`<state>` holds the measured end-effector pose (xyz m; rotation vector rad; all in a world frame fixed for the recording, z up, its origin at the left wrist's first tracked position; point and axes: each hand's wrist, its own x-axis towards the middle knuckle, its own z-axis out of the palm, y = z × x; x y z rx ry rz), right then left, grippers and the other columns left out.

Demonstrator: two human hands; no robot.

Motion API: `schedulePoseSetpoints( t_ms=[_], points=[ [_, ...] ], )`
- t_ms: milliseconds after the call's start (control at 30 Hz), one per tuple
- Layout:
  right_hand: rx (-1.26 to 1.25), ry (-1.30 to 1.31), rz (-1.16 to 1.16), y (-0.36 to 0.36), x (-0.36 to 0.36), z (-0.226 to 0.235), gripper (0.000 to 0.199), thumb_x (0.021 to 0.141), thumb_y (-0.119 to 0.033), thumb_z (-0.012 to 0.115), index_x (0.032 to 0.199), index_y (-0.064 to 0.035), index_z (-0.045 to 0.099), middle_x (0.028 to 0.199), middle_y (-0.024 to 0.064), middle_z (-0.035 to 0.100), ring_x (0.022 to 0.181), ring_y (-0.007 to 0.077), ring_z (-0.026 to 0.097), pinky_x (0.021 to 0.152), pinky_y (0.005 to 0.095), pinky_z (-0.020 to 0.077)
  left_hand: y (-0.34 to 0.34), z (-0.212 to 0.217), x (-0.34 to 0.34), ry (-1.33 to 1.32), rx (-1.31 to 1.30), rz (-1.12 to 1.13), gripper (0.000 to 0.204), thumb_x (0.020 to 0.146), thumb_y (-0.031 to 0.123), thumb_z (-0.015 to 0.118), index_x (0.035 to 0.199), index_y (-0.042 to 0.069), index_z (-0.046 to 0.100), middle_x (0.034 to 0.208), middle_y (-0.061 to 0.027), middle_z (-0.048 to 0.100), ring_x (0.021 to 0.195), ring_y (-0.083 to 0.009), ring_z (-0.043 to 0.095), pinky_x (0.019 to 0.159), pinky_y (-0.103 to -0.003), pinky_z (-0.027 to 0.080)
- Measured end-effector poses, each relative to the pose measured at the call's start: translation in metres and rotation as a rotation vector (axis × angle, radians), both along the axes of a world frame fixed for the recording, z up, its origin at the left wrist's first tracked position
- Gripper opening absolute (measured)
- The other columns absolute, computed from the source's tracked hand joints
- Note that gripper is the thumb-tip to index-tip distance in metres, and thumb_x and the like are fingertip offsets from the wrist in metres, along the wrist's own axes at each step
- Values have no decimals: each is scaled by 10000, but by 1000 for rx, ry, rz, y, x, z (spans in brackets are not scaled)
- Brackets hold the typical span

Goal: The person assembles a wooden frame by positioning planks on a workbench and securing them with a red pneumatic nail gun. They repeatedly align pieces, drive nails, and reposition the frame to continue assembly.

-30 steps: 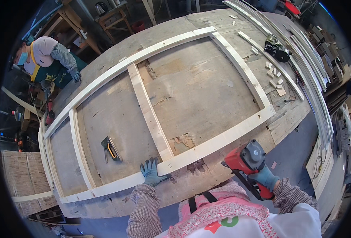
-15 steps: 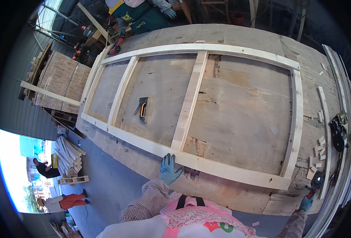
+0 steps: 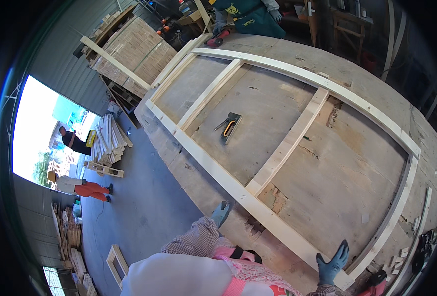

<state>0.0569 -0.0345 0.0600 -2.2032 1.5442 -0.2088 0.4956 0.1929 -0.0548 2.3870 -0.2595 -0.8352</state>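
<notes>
A wooden frame point(image 3: 213, 167) of pale battens with crossbars lies on a worn wooden worktable point(image 3: 189, 165). My left hand point(image 3: 222, 213), in a blue glove, is at the frame's near rail with nothing in it and its fingers stretched out. Over the near right corner of the frame, my right hand point(image 3: 333, 264) is gloved too, thumb and fingers spread and holding nothing. A red-handled power tool point(image 3: 375, 285) lies just right of it, partly cut off by the dark rim. Inside the frame's middle bay rests a black staple gun point(image 3: 231, 128) with a yellow-orange handle.
Small wood offcuts point(image 3: 401, 259) and a black tool point(image 3: 425, 246) lie at the right. A co-worker in a green apron point(image 3: 253, 19) stands beyond the far edge near a red tool point(image 3: 218, 38). Stacked wood point(image 3: 134, 54) stands far left; two people are by the bright doorway.
My right hand has let go of the red-handled tool and moved left onto the frame's corner. My left hand is still by the near rail. The whole view has turned.
</notes>
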Motion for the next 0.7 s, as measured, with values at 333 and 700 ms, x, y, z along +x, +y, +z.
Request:
schedulePoseSetpoints(
  t_ms=[333,700],
  points=[
    [438,477,380,6,84,13,801,504,-389,736,1176,-73,436,1098,137,531,1026,279,517,886,378,406,-28,27,164,652,-574,825,930,713,660,546,1384,146,157,1372,-108,283,1172,-283,412,963,-417,326],
    [1157,520,324,14,114,108,895,601,-457,736,1269,15,373,1208,185,494,1116,275,484,952,352,374,-15,101,249,891,-1204,735,481,826,243,611,1193,20,393,1066,-146,552,983,-311,547,837,-489,454]
  ],
)
